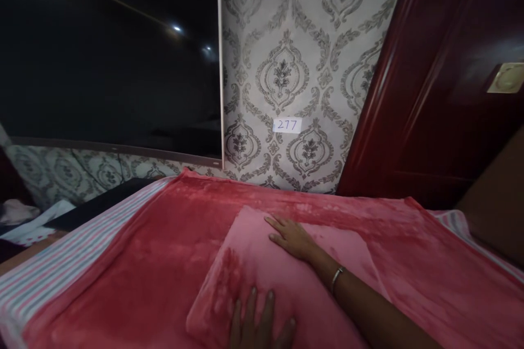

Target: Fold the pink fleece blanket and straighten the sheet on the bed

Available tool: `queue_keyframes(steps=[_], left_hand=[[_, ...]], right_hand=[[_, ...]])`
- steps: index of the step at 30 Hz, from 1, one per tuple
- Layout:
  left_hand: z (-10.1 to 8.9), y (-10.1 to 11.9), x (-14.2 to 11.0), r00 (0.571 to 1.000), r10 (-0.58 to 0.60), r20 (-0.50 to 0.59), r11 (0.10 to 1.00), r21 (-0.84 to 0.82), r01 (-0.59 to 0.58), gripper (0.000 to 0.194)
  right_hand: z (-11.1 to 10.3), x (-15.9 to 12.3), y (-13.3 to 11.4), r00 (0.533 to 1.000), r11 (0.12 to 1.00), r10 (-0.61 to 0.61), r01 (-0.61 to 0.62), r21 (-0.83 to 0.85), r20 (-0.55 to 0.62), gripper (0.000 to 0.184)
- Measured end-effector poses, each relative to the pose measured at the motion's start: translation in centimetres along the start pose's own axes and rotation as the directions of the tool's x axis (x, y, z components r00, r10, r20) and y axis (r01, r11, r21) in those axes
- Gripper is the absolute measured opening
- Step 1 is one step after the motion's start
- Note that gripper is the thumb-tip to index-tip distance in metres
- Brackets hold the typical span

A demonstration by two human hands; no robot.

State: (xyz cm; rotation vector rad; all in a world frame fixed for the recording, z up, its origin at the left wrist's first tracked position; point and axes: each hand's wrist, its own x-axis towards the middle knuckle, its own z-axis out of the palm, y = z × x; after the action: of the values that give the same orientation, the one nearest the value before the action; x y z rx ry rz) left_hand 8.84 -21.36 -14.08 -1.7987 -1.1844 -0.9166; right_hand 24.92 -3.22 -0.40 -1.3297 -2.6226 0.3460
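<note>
A light pink piece of cloth [331, 292], with darker plush showing along its left edge, lies folded over on a red plush blanket [159, 245]. My right hand [290, 237], with a silver bracelet [337, 278] on its wrist, rests palm down near the far edge of the pink cloth, fingers spread. Closer to me, my left hand [262, 324] lies on the same cloth with its fingers apart; the bottom of the frame cuts off the palm. Neither hand grips the fabric.
Beneath the blanket, a striped cloth [82, 262] shows at the left and right. Behind stand a patterned wall with a paper label [287, 125], a large black television [110, 65] and a dark red door [426, 92]. A black flat object [102, 202] sits at the left.
</note>
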Motion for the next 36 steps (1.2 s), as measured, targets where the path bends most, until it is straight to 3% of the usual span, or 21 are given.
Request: queue_keyframes(steps=[3,6,9,11,14,17,19,22,28,33,36], left_hand=[[-1.1,-0.4,0.8,0.999,0.039,0.035,0.999,-0.013,-0.038,0.061],[-3.1,-1.8,2.4,0.997,0.078,0.029,0.995,-0.064,-0.076,0.058],[-5.7,-4.1,4.3,0.991,0.009,0.133,0.994,-0.105,0.005,0.062],[-6.9,-5.7,5.2,0.966,-0.098,0.24,0.991,-0.062,0.116,0.064],[-7.1,-6.9,5.0,0.916,-0.239,0.322,0.968,0.001,0.252,0.063],[-6.2,-6.9,3.4,0.854,-0.315,0.414,0.935,-0.018,0.354,0.064],[-5.8,-6.5,2.3,0.818,-0.334,0.468,0.921,-0.025,0.39,0.065],[-5.8,-6.0,1.7,0.798,-0.359,0.485,0.911,-0.006,0.413,0.066],[-6.1,-5.6,2.3,0.789,-0.395,0.472,0.898,0.018,0.439,0.066],[-6.0,-5.6,2.0,0.772,-0.389,0.503,0.907,0.062,0.416,0.066],[-5.6,-5.7,1.6,0.797,-0.387,0.463,0.913,0.069,0.403,0.071]], right_hand=[[-0.2,0.1,0.1,1.0,0.999,-0.023,0.023,-0.035,0.008,0.065],[-1.1,0.2,-0.7,0.997,0.995,0.042,-0.036,-0.093,0.065,0.065],[-2.0,0.2,-3.1,0.997,0.987,0.062,-0.055,-0.149,0.043,0.063],[-2.2,0.2,-5.6,0.997,0.986,-0.07,0.072,-0.15,0.015,0.059],[-1.3,0.3,-9.3,0.951,0.948,-0.302,0.306,-0.09,0.062,0.054],[0.2,1.1,-11.1,0.912,0.919,-0.384,0.393,-0.036,0.142,0.052],[0.9,2.1,-10.9,0.912,0.922,-0.376,0.386,-0.027,0.164,0.054],[1.2,4.2,-9.3,0.946,0.952,-0.291,0.301,-0.053,0.142,0.055],[0.7,7.7,-6.4,0.983,0.994,-0.083,0.093,-0.054,0.165,0.058],[1.6,8.1,-5.7,0.993,0.998,-0.056,0.056,0.005,0.1,0.06],[1.8,7.9,-5.7,0.995,0.998,-0.056,0.056,0.005,0.082,0.061]])
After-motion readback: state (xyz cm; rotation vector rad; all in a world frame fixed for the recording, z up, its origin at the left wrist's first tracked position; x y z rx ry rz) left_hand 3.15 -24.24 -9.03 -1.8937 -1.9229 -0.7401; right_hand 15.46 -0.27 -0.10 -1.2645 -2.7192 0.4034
